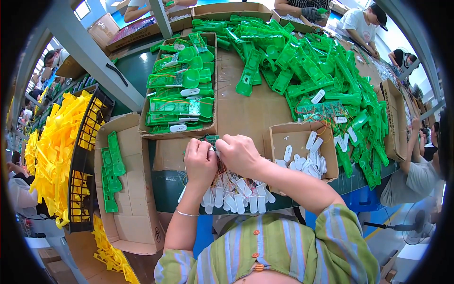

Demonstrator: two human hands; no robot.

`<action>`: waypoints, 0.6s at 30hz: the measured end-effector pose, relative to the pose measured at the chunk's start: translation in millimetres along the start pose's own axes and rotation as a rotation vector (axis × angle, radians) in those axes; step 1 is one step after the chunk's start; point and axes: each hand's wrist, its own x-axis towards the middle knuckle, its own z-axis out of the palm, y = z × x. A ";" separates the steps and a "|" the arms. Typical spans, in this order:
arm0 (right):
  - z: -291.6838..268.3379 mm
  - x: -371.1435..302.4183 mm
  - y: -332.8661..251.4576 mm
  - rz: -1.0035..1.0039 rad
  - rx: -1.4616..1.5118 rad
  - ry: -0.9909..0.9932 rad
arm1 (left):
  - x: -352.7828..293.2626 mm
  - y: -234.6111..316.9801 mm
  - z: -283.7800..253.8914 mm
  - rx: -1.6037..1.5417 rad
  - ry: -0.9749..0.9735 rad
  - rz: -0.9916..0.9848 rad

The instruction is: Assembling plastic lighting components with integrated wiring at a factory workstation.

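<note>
My left hand (200, 163) and my right hand (238, 152) meet at the front of the table, fingers pinched together. A small green circuit board (211, 138) shows just beyond the fingertips; my left hand grips it, as far as I can see. What my right fingers pinch is hidden behind them. Thin coloured wires run below my hands to a row of white oval plastic pieces (240, 201) along the table's near edge. To my right, a cardboard box (279, 132) holds loose white oval pieces (309, 163).
A carton (213, 116) of green housings with wired boards stands ahead left. Green plastic housings (302, 61) are heaped far right. A long cardboard box (130, 227) with several green housings lies left, beside a black crate (78, 189) of yellow parts (61, 146). Co-workers sit around.
</note>
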 end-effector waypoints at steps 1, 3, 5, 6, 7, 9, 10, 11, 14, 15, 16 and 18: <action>1.0 -1.4 0.9 0.021 -0.031 -0.034 | 1.9 -0.2 0.8 0.027 -0.003 -0.001; -16.5 1.1 1.5 0.017 -0.021 -0.020 | 2.5 -1.7 -6.5 0.013 -0.086 -0.023; -43.3 -0.4 1.8 0.056 0.017 -0.071 | 2.6 -5.1 -14.2 0.010 -0.083 0.023; -55.5 -8.2 7.4 0.066 -0.075 -0.103 | 2.5 -2.6 -19.0 0.021 -0.128 -0.002; -62.2 -14.3 12.4 0.075 -0.169 -0.136 | 4.3 3.6 -24.5 0.056 -0.111 0.010; -57.9 -27.6 21.7 0.049 -0.309 -0.223 | 9.2 19.5 -25.9 0.051 -0.091 0.084; -54.1 -33.7 25.9 0.014 -0.445 -0.313 | 10.1 27.0 -22.6 0.017 -0.151 0.134; -50.7 -35.8 27.6 0.013 -0.447 -0.309 | 11.0 32.9 -19.5 -0.009 -0.205 0.182; -50.2 -36.0 26.6 -0.007 -0.266 -0.132 | 9.1 33.8 -8.4 -0.025 -0.265 0.228; -58.3 -34.2 18.8 -0.009 -0.217 -0.061 | 7.9 32.8 -8.1 -0.034 -0.234 0.223; -65.6 -32.6 12.1 -0.010 -0.169 0.011 | 10.3 32.2 -10.5 -0.033 -0.238 0.223; -79.1 -31.2 4.5 -0.055 -0.153 0.082 | 20.8 36.6 -18.1 -0.044 -0.132 0.320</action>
